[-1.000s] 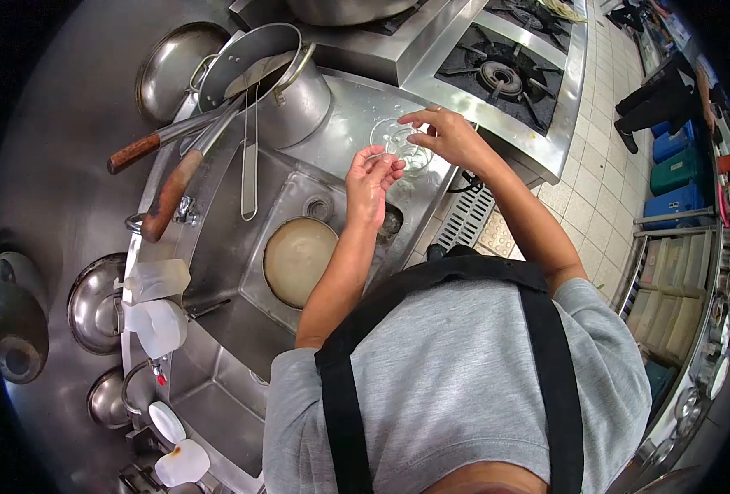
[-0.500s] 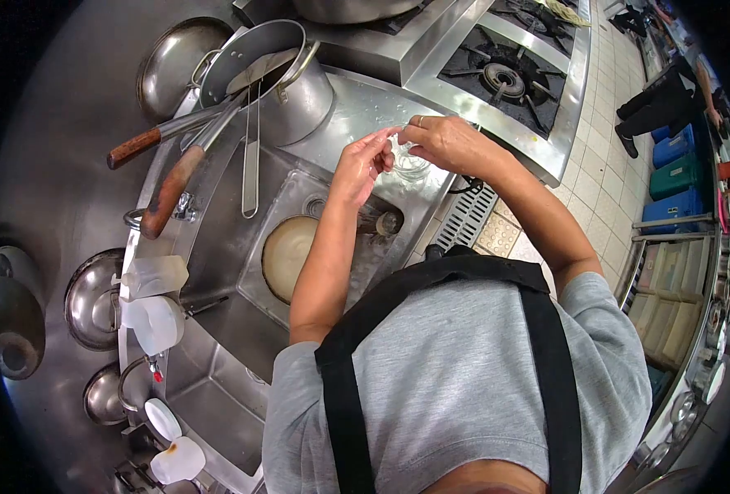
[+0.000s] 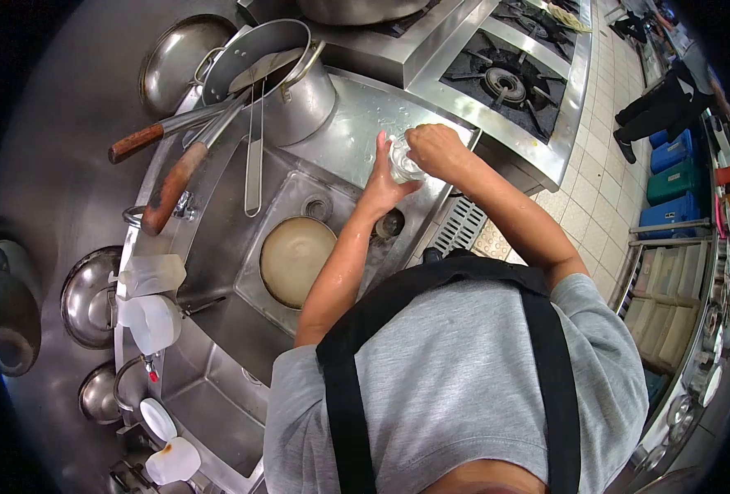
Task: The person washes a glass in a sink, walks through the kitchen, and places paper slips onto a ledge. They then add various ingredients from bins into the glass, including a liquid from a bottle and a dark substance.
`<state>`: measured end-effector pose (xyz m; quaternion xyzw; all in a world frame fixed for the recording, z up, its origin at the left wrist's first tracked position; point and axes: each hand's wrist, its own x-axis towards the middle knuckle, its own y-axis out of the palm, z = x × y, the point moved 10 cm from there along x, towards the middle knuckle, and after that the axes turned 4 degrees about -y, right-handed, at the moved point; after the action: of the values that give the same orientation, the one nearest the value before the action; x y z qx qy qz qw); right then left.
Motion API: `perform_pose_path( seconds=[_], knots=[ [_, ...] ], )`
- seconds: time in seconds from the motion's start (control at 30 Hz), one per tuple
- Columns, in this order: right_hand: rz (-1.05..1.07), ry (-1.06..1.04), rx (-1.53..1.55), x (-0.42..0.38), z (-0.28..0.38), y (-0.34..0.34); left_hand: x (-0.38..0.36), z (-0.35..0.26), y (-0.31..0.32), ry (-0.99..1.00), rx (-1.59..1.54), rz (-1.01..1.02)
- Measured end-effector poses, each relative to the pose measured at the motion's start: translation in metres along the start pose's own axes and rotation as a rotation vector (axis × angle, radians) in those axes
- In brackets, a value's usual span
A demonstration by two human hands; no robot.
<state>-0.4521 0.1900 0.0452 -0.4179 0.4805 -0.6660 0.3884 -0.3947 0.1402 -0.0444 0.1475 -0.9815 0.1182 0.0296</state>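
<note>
A clear glass container point(image 3: 403, 165) stands on the wet steel counter beside the sink, its rim partly covered by my fingers. My left hand point(image 3: 384, 188) curves around its near side, with thumb and fingers spread to either side of the glass. At the container's mouth, my right hand point(image 3: 439, 150) has its fingers curled down; whatever they pinch, if anything, is hidden. Below my left forearm, a round pan or bowl of cloudy liquid point(image 3: 298, 262) sits in the steel sink point(image 3: 233, 239).
A large pot point(image 3: 299, 111) left of my hands holds wooden-handled tools point(image 3: 171, 189) and a long strainer-like tool point(image 3: 254, 156). Gas burners point(image 3: 505, 84) lie beyond the counter. Plastic jugs point(image 3: 152, 325) line the sink's left edge. A person in dark trousers point(image 3: 657, 107) stands far right.
My hands were together above the glass container with fingertips close. Now the left hand has come down around the glass, and the right fingers are at its mouth.
</note>
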Motion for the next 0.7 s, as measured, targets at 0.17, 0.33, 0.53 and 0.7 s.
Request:
perform_pose_path(
  seconds=[0.17,0.33,0.53,0.7],
  knots=[
    [-0.008,0.004,-0.024,0.001,-0.003,0.003,0.0,-0.019,0.005,0.051,-0.062,-0.041],
    [-0.007,0.033,-0.041,-0.002,-0.005,0.006,0.002,-0.014,0.006,0.089,0.016,-0.068],
    [-0.003,0.029,0.145,-0.001,-0.012,0.007,0.005,-0.016,0.002,0.016,0.147,-0.193],
    [-0.433,0.261,0.421,-0.078,-0.054,-0.027,-0.002,-0.034,-0.001,0.037,0.158,-0.224]
  ],
)
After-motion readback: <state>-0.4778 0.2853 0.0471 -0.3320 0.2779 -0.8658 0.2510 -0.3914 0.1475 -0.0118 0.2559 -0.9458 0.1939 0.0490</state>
